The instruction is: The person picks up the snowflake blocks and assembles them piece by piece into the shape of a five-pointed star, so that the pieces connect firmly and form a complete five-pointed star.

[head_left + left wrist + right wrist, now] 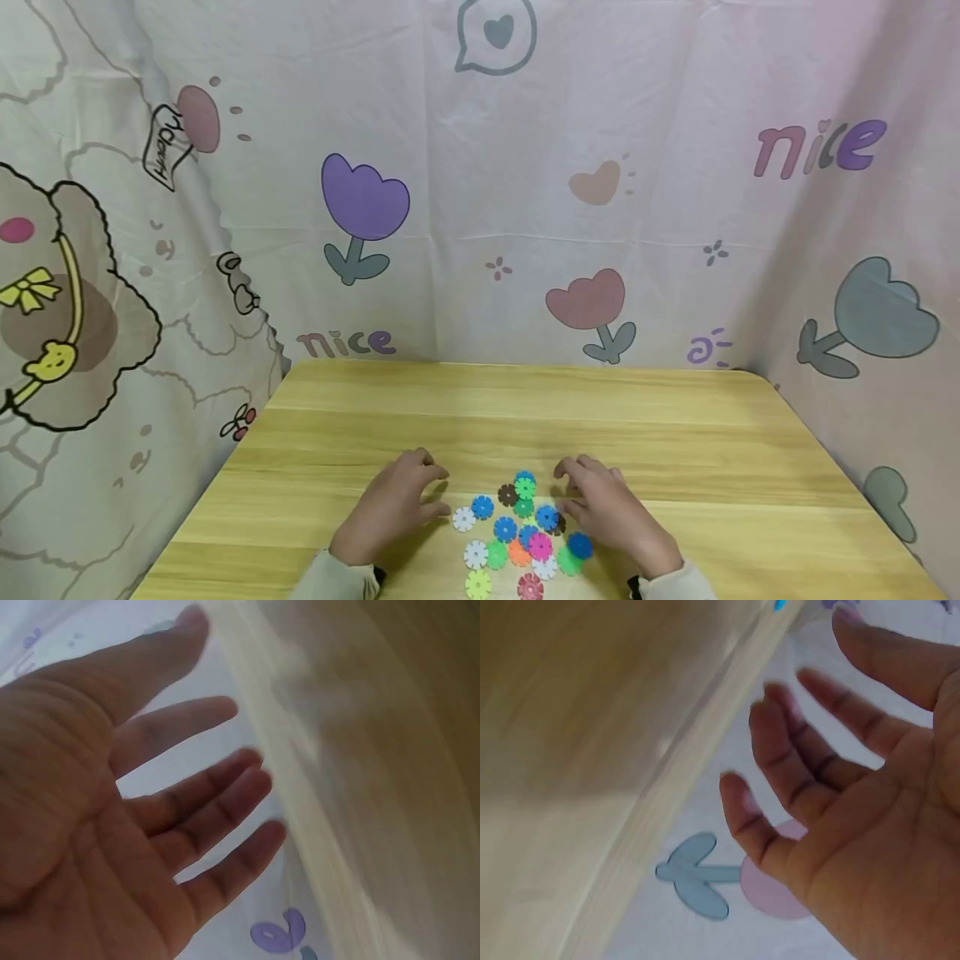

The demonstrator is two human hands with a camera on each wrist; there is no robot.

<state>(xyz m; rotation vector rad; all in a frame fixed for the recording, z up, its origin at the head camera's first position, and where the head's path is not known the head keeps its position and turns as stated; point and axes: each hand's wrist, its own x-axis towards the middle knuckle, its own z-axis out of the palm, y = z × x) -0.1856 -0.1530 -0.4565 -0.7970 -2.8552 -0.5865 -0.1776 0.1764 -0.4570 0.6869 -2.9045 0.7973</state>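
Several notched plastic discs in mixed colours lie in a loose cluster near the front of the wooden table (360, 408). To the left of them is my left hand (396, 502), its relaxed fingers apart and its palm bare in the left wrist view. A white disc (464, 519) and a blue disc (482, 507) lie nearest to it. On the other side my right hand (611, 510) hovers with loosely bent fingers and holds nothing. Close to its fingertips are a blue disc (547, 517) and a partly covered brown disc (559, 525). A pink disc (540, 547) overlaps its neighbours.
A yellow disc (477, 585) and a red disc (530, 587) lie at the near side of the cluster. Behind the table hangs a printed curtain (480, 167) with flowers and lettering; more printed cloth (82, 467) hangs along the left side.
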